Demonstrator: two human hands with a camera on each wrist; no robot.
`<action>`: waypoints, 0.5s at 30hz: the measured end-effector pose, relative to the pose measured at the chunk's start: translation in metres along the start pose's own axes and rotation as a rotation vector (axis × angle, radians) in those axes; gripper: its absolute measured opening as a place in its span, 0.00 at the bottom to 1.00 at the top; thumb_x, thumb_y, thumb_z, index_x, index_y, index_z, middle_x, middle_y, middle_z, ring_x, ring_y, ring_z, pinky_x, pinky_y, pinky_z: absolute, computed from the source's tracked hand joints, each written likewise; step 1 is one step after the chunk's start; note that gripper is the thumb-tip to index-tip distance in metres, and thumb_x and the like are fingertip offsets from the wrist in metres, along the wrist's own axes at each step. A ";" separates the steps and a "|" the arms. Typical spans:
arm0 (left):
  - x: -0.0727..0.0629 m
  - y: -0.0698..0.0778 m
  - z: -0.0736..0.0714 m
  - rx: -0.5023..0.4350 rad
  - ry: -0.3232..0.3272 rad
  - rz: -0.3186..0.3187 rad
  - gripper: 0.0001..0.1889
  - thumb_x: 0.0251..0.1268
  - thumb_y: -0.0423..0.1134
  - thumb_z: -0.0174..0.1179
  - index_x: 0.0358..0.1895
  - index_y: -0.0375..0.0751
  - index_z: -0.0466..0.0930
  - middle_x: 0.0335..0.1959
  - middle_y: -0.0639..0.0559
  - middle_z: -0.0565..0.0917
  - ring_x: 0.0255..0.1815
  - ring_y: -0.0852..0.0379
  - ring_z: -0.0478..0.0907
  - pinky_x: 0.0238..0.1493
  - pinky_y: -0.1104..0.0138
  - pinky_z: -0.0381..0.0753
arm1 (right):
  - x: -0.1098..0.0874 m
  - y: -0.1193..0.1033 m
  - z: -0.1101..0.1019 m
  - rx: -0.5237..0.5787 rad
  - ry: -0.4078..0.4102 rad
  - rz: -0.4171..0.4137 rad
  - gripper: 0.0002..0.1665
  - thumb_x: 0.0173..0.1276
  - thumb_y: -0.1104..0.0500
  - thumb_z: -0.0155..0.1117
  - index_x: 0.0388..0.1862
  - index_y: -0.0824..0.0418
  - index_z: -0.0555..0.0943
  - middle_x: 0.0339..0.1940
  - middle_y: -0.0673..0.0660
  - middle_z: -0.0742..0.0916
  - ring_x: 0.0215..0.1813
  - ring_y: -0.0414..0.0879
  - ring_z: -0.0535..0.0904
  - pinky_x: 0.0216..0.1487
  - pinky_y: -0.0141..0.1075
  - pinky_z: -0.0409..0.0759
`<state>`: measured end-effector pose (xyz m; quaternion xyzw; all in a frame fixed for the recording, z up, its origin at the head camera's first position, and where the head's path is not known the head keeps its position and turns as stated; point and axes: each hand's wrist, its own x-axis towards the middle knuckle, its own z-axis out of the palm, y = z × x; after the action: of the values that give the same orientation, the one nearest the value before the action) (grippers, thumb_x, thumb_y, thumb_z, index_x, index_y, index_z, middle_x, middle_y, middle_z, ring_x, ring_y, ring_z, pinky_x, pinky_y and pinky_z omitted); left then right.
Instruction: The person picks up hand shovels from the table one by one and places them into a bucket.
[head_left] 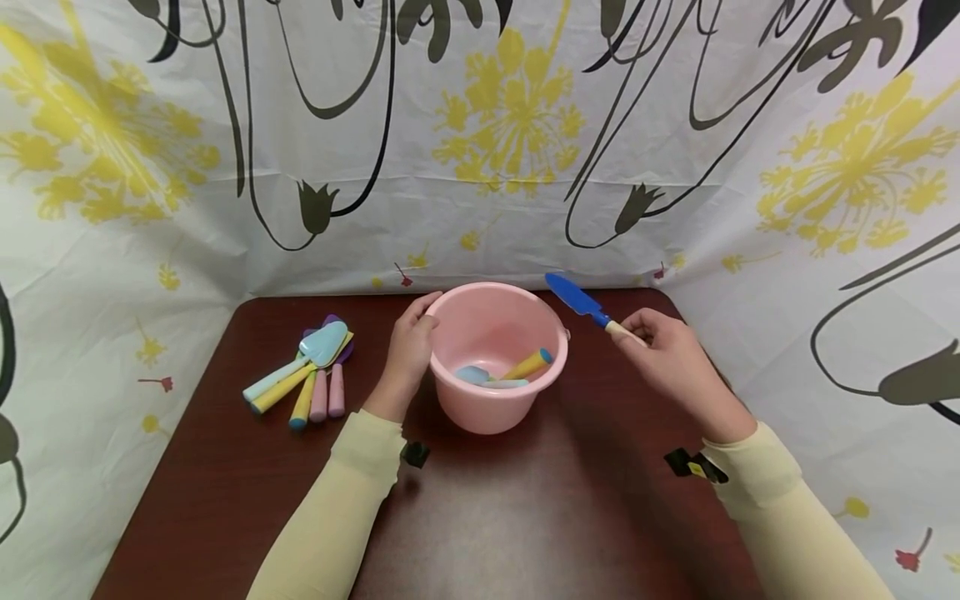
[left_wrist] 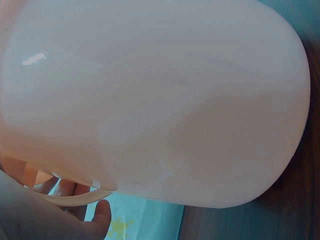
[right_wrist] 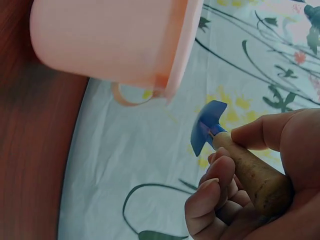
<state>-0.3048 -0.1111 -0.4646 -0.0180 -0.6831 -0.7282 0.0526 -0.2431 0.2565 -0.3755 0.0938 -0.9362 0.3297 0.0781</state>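
Observation:
A pink bucket (head_left: 495,412) stands upright on the table. My left hand (head_left: 412,337) holds its left rim, and in the left wrist view the fingers show beside the pale bail handle (left_wrist: 75,199). My right hand (head_left: 663,342) grips a small hand trowel (head_left: 573,296) by its light wooden handle (right_wrist: 257,177). The trowel's blue blade points up and left, just right of the bucket's rim. Inside the bucket lie a yellow handle (head_left: 528,365) with a blue end and a light blue tool (head_left: 472,374).
On the left of the dark red-brown table (head_left: 480,517) lies a pile of small garden tools, including a light blue trowel (head_left: 325,343), yellow handles (head_left: 281,391) and pink handles (head_left: 337,392). A white floral sheet (head_left: 480,225) hangs behind and around the table.

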 end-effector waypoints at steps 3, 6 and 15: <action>0.000 0.000 0.000 0.002 0.000 0.007 0.26 0.84 0.36 0.49 0.80 0.44 0.77 0.79 0.47 0.77 0.75 0.46 0.75 0.77 0.47 0.73 | 0.002 -0.006 0.002 -0.008 -0.029 -0.022 0.15 0.84 0.46 0.66 0.47 0.58 0.82 0.21 0.52 0.74 0.21 0.47 0.68 0.24 0.41 0.70; 0.000 0.000 -0.001 0.002 -0.001 0.007 0.26 0.84 0.36 0.49 0.80 0.44 0.77 0.79 0.48 0.77 0.75 0.47 0.75 0.77 0.47 0.73 | 0.004 -0.011 0.004 -0.012 -0.054 -0.047 0.14 0.84 0.47 0.67 0.46 0.58 0.83 0.21 0.52 0.74 0.22 0.47 0.69 0.25 0.40 0.71; 0.000 -0.001 -0.001 -0.008 -0.003 0.000 0.26 0.84 0.36 0.50 0.79 0.46 0.78 0.78 0.48 0.77 0.75 0.46 0.75 0.77 0.47 0.73 | 0.011 -0.028 0.007 -0.035 -0.121 -0.077 0.16 0.83 0.45 0.68 0.43 0.56 0.84 0.23 0.53 0.77 0.23 0.48 0.70 0.28 0.40 0.72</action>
<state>-0.3048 -0.1124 -0.4661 -0.0194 -0.6802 -0.7310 0.0512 -0.2482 0.2287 -0.3619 0.1479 -0.9405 0.3037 0.0356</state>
